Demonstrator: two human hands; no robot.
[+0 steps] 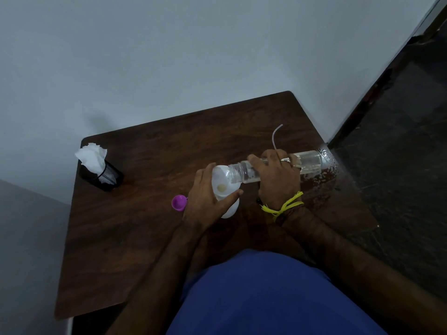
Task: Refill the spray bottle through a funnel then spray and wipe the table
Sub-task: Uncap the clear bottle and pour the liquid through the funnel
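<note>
A white funnel (221, 182) sits in the mouth of a white spray bottle (229, 210) standing near the middle of the brown table (135, 228). My left hand (205, 204) wraps around the funnel and the bottle's top. My right hand (278, 180) grips a clear plastic water bottle (309, 162), tipped almost flat with its open mouth over the funnel. A thin white dip tube (274, 139) curves up behind my right hand; the spray head it belongs to is hidden.
A purple cap (179, 202) lies left of the spray bottle. A black mesh holder with white tissues (96, 165) stands at the table's far left corner. Water drops (326, 165) wet the right edge. A wall runs behind; dark floor lies to the right.
</note>
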